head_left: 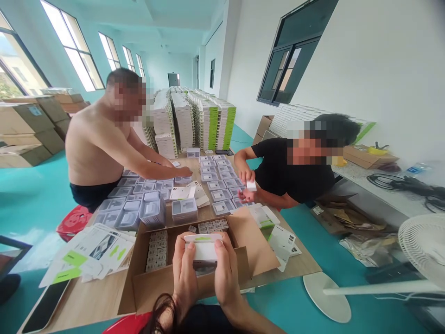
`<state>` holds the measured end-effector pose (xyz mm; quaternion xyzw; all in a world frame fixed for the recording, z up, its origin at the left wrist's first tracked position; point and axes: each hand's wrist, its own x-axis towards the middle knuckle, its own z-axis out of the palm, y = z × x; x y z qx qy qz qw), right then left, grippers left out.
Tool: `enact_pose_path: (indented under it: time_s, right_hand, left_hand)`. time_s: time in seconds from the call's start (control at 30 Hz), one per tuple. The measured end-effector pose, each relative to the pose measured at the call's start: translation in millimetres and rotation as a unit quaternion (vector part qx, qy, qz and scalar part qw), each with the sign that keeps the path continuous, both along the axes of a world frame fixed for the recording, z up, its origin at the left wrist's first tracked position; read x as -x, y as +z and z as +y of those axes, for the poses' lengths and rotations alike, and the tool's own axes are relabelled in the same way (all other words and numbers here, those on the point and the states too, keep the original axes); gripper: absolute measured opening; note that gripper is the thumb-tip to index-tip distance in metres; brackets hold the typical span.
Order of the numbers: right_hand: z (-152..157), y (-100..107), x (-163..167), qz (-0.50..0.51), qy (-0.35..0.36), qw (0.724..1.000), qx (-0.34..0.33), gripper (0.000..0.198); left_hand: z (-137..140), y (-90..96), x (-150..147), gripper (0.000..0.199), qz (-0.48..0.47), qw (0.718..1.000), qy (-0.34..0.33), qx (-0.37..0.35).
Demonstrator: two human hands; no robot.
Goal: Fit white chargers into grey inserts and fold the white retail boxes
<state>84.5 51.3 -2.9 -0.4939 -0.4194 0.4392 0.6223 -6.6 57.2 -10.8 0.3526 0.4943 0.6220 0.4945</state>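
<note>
Between my two hands is a small white box point(200, 252) with a green mark on its upper flap. My left hand point(185, 266) grips its left side, thumb on the near face. On the opposite side my right hand point(225, 266) holds it the same way. Both hands are over an open cardboard carton point(167, 287). Inside the carton stand rows of small white-grey blocks point(157, 250), and more are partly hidden behind my hands. Just beyond the carton are a stack of clear plastic trays point(152, 208) and another tray stack point(184, 210).
Printed card sleeves point(100, 250) lie at left above a phone point(47, 304); more cards point(283, 243) lie right. Two co-workers sit across: one reaches over trays point(182, 178), another holds a small white piece point(251, 186). Tall box stacks point(208, 120) stand behind. A fan point(424, 246) is at right.
</note>
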Motion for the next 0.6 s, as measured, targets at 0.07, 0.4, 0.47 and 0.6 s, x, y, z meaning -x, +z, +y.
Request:
enact_pose_path:
  time_s: [0.07,0.4,0.47,0.6]
  right_hand:
    - [-3,-5,0,-0.007,-0.008,1.0,-0.017,0.037]
    - [-3,1,-2,-0.056,-0.008,0.998,-0.033,0.03]
    - [-2,6,-4,-0.06,-0.008,0.998,-0.033,0.029]
    - [-4,10,-7,-0.052,-0.004,0.998,-0.034,0.024]
  left_hand:
    - [-1,6.4,0,0.027,0.004,1.0,-0.008,-0.007]
    - [-2,15.1,-3,0.028,0.036,0.999,0.022,-0.008]
    - [-1,7.5,0,0.038,0.053,0.998,0.018,-0.023]
    - [3,-5.0,5,0.051,0.091,0.994,-0.01,-0.05]
